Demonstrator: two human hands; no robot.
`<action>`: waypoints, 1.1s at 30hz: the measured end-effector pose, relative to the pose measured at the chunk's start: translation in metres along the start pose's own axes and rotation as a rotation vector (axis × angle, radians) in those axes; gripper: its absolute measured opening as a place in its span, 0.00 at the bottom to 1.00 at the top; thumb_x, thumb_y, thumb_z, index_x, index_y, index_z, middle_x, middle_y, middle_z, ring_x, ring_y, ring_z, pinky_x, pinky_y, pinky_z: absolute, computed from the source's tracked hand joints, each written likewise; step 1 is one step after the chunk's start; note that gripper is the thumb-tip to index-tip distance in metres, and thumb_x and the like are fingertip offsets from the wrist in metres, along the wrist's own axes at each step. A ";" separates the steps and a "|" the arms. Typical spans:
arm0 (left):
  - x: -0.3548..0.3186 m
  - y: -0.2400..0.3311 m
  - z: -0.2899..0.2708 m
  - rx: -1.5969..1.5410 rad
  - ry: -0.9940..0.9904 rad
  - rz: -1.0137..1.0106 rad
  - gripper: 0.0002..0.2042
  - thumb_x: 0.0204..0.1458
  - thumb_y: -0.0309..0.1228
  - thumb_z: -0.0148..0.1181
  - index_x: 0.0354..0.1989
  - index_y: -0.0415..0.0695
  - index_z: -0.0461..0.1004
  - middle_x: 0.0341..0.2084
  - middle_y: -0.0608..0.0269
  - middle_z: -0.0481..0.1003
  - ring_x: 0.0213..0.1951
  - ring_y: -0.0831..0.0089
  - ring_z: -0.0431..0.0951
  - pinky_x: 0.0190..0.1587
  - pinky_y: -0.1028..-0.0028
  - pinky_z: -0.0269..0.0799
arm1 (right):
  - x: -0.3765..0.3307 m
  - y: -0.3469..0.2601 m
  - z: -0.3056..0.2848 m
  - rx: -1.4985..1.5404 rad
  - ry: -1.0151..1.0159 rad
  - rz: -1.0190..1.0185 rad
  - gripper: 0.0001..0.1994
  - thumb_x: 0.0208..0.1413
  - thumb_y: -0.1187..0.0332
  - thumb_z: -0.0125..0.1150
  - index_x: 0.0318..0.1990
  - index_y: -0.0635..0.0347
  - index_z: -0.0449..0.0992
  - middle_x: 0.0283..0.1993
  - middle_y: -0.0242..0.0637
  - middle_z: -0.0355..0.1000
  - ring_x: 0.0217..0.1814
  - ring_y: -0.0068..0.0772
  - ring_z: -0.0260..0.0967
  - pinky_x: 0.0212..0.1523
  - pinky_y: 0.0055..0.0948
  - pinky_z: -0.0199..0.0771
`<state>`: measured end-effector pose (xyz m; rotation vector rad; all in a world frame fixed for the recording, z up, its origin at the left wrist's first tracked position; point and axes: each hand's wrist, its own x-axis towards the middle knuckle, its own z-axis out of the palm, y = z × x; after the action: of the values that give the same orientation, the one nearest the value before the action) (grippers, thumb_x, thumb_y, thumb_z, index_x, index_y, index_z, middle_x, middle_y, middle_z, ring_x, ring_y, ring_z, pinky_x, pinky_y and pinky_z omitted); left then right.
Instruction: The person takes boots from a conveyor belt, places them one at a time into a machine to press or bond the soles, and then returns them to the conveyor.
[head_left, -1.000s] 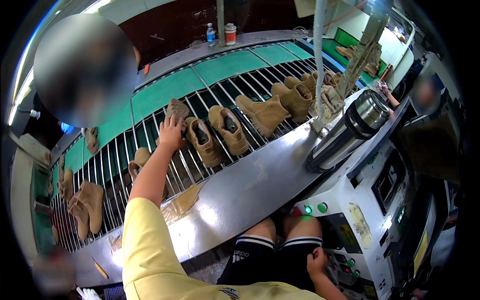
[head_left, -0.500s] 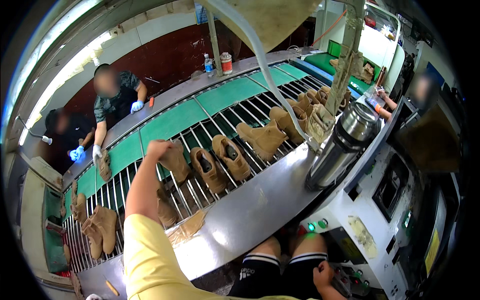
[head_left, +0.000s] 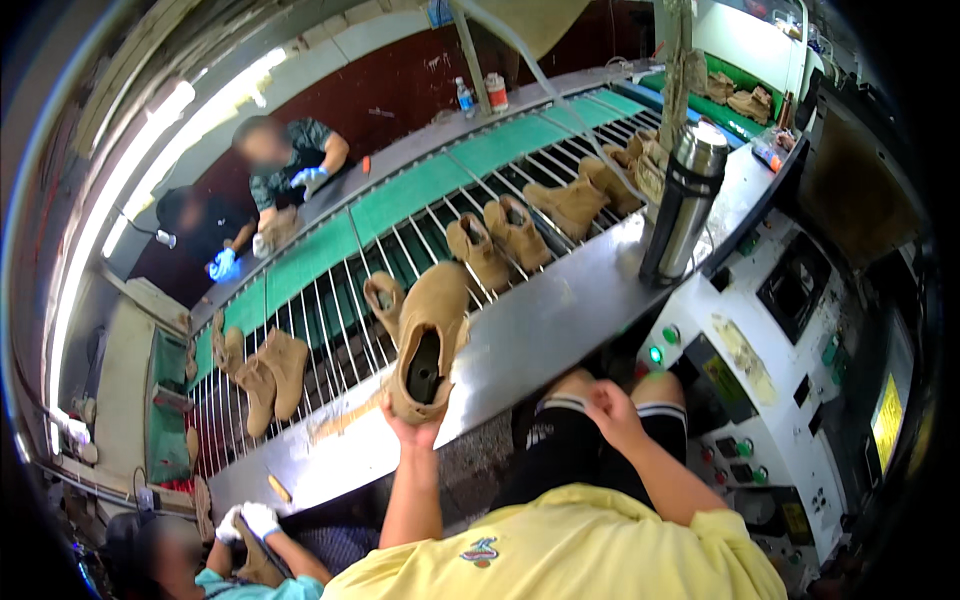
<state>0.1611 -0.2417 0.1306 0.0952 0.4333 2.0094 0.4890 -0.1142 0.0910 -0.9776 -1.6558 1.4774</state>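
A tan suede boot (head_left: 432, 330) is gripped by its heel end in my left hand (head_left: 413, 428), my fingers wrapped beneath it. Its collar opening faces me, a dark inside showing, and its toe points away over the bench edge. My right hand (head_left: 612, 410) hovers above my lap, its fingers curled in with nothing visible in them. Just beyond the held boot, another tan boot (head_left: 383, 300) stands on the metal rod conveyor (head_left: 345, 335), partly covered by it. More tan boots (head_left: 515, 232) rest on the rods to the right, and a pair (head_left: 282, 375) to the left.
A steel flask (head_left: 688, 205) stands on the metal bench edge (head_left: 560, 300) at right, beside a white machine (head_left: 735, 370) with buttons. Two gloved co-workers (head_left: 290, 165) are across the conveyor; another (head_left: 255, 530) handles a boot at lower left. A yellow-handled tool (head_left: 279, 488) lies on the bench.
My left hand has drawn back from the conveyor toward me with a boot. My right hand has risen from beside my knee. The view has shifted, bringing the lower-left co-worker into sight.
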 end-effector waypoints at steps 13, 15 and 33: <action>-0.068 -0.152 0.115 0.592 -0.266 -0.751 0.21 0.58 0.42 0.47 0.52 0.39 0.67 0.43 0.51 0.74 0.43 0.59 0.75 0.47 0.63 0.71 | 0.009 -0.079 -0.046 1.260 -0.362 -0.151 0.35 0.54 0.42 0.53 0.63 0.55 0.61 0.63 0.37 0.62 0.65 0.39 0.58 0.63 0.41 0.57; -0.055 -0.145 0.082 0.756 -0.110 -0.568 0.13 0.56 0.34 0.49 0.43 0.38 0.70 0.34 0.55 0.75 0.34 0.66 0.75 0.37 0.69 0.73 | -0.006 -0.064 -0.073 1.215 -0.205 -0.129 0.34 0.54 0.44 0.55 0.63 0.56 0.61 0.62 0.38 0.64 0.63 0.39 0.60 0.62 0.40 0.59; -0.039 -0.204 0.165 1.234 -0.654 -0.461 0.12 0.49 0.22 0.62 0.43 0.33 0.76 0.38 0.62 0.77 0.38 0.76 0.75 0.43 0.72 0.73 | -0.070 -0.096 -0.160 0.294 0.103 -0.174 0.58 0.40 0.61 0.73 0.70 0.59 0.30 0.70 0.44 0.44 0.72 0.39 0.43 0.69 0.34 0.41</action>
<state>0.3938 -0.1506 0.2186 1.2369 1.0693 0.9276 0.6551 -0.1078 0.2015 -0.7172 -1.3656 1.4753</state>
